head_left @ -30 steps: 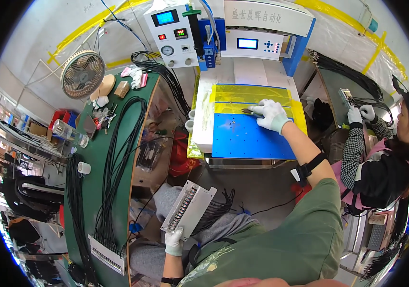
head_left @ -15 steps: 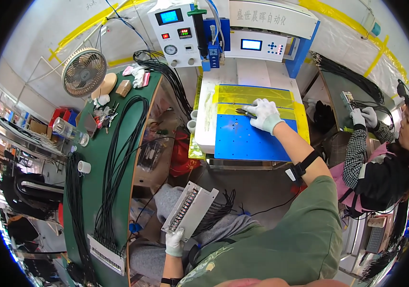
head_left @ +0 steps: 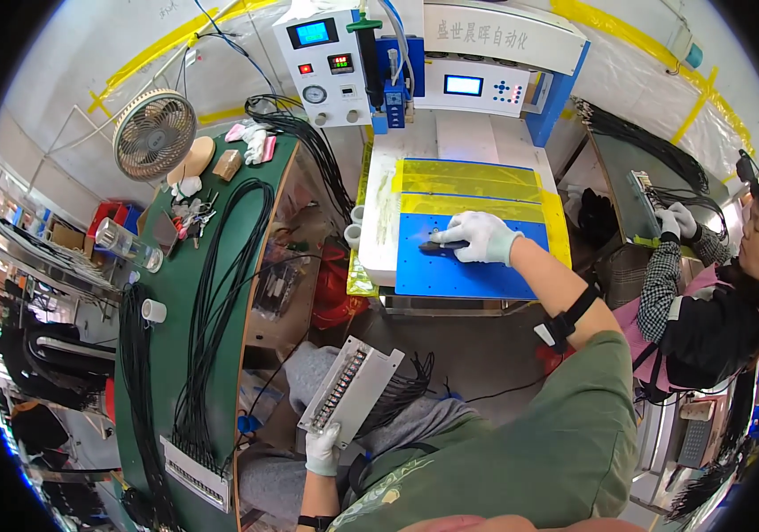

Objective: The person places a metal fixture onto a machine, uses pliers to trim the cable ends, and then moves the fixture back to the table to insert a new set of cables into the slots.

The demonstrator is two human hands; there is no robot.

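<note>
My left hand (head_left: 323, 449), in a white glove, grips the lower edge of a grey metal panel (head_left: 374, 383) above my lap. A row of connectors runs along a slot in this panel, and a bundle of black cables (head_left: 408, 392) hangs behind it. Over the blue perforated plate (head_left: 459, 282) of the machine, my gloved right hand (head_left: 484, 238) is closed round a small dark hand tool (head_left: 437, 248). Its exact kind is hard to make out. The tool's end points left, at or just above the plate. Yellow tape (head_left: 477, 182) covers the plate's far part.
The machine's control box (head_left: 326, 66) and dispenser head (head_left: 395, 97) stand behind the plate. At left, a green table (head_left: 238, 230) bears cables, a fan (head_left: 154, 133), a glass jar (head_left: 131, 246) and another panel (head_left: 195, 474). A co-worker (head_left: 699, 310) handles a panel at right.
My right hand has moved toward me with the dark tool, from the taped strip onto the bare blue surface. My left hand and the panel have stayed nearly still.
</note>
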